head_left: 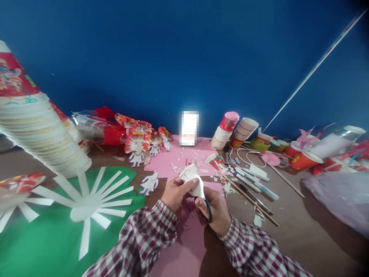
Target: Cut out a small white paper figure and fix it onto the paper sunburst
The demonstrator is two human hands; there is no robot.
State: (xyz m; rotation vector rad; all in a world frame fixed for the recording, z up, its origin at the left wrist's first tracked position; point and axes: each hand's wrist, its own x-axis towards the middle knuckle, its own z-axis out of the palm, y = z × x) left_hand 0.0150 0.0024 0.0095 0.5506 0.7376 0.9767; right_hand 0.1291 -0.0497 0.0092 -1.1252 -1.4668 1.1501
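My left hand [175,192] pinches a white piece of paper cup [190,174] with a drawn outline on it, held just above a pink sheet [184,246]. My right hand [215,209] is closed round black-handled scissors [208,209], whose blades are hidden behind the paper piece. Both wrists wear red-and-white checked sleeves. Small white and red paper scraps [184,159] lie on the pink sheet beyond the hands.
A tall stack of paper cups [37,130] leans at left above a green sheet [43,238] carrying a cup cut into white strips [86,200]. Cut-out figures [141,144], cup stacks [227,130], pens and sticks [250,184] and red cups [304,159] lie around.
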